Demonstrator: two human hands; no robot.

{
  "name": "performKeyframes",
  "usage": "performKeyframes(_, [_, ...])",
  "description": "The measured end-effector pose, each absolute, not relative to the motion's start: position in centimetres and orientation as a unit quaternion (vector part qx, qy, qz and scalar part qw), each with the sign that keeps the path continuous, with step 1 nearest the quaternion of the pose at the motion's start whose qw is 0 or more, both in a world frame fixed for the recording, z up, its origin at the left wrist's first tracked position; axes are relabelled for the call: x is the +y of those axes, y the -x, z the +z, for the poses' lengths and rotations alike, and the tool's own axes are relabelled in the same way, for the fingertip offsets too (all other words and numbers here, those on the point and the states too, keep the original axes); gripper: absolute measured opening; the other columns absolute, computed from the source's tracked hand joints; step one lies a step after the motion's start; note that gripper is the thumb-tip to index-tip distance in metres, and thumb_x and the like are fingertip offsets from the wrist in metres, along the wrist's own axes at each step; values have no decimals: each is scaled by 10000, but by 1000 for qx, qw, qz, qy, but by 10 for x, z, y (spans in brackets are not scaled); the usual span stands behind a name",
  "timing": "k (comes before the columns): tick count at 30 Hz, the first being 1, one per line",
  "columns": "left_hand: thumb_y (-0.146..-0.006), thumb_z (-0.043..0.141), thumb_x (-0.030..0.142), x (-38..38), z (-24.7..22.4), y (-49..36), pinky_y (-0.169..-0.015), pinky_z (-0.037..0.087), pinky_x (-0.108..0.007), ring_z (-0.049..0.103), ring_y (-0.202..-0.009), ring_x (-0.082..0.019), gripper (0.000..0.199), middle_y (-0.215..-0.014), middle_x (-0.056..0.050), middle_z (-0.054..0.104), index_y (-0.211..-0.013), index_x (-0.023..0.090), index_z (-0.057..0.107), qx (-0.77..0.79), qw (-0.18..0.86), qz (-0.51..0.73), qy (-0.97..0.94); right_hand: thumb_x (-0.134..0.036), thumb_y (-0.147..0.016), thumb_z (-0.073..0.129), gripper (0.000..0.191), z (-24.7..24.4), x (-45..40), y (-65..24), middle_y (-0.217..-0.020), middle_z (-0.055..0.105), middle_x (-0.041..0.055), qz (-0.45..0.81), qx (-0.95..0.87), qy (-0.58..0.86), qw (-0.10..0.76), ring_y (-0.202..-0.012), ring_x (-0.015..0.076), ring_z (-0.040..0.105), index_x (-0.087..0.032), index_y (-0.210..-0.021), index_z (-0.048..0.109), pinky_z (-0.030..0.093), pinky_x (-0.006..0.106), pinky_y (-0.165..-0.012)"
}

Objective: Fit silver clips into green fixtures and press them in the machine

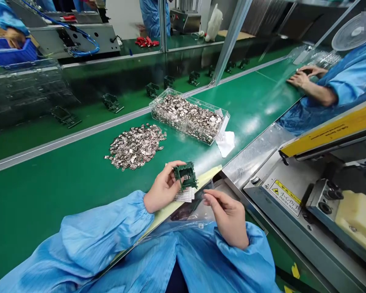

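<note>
A green square frame-like part (185,176) with an opening in its middle is held between the fingers and thumb of my left hand (164,188). Just under it lies a sheet of small silvery pieces (185,195) at the table's yellow edge strip. My right hand (227,215) is to the right of the part, apart from it, with thumb and index finger pinched together; whatever is between the fingertips is too small to make out. Beyond my left hand a loose pile of small metal pieces (136,146) lies on the green surface. A clear box (187,116) full of similar pieces stands behind.
White paper (225,143) lies by the box. Green parts (112,103) stand along the lane behind the metal rail (79,136). At right are a machine (280,191) and a co-worker's hands (306,79). Another person's hand reaches into a blue bin (12,52) at upper left.
</note>
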State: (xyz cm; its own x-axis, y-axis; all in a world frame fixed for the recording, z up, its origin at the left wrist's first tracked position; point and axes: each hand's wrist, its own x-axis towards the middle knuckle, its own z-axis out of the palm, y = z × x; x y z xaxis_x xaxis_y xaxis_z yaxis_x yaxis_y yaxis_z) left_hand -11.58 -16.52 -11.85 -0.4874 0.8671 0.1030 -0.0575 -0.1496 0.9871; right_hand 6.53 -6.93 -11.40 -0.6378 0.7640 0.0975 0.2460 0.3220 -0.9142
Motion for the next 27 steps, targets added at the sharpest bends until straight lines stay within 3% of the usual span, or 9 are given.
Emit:
performKeyframes(5, [-930,563,362,-170,-119,106,-719,517,-248,587,-819,-149,365,-981,-53,608,-1255,209,503,595,268,649,-393,-221,-880,659,104,-100,-86,-31,-967,675,45,449,-739,264,427,-914,191,647,-244,-931,747,526,317,-803])
performKeyframes(10, [-943,529,342,-175,-119,102,-728,498,-249,603,-857,-163,370,-1001,-64,619,-1286,211,484,606,244,635,-412,-275,-854,695,74,-114,-97,-7,-1227,579,96,415,-733,290,454,-1170,268,553,-213,-826,725,444,443,-980])
performKeyframes(16, [-947,496,275,-176,-119,95,-615,480,-217,586,-720,-127,355,-1003,-69,628,-1294,202,468,612,236,623,-425,-297,-860,679,145,-118,-104,3,-1266,558,107,429,-700,319,474,-1198,277,541,-190,-763,669,448,429,-956])
performKeyframes(27, [-920,532,234,-180,-117,83,-711,554,-245,655,-817,-143,352,-1155,-97,635,-1270,206,502,595,213,672,-387,-322,-875,681,175,-131,-122,17,-1363,508,95,604,-525,302,518,-1218,279,532,-196,-835,565,438,501,-1000])
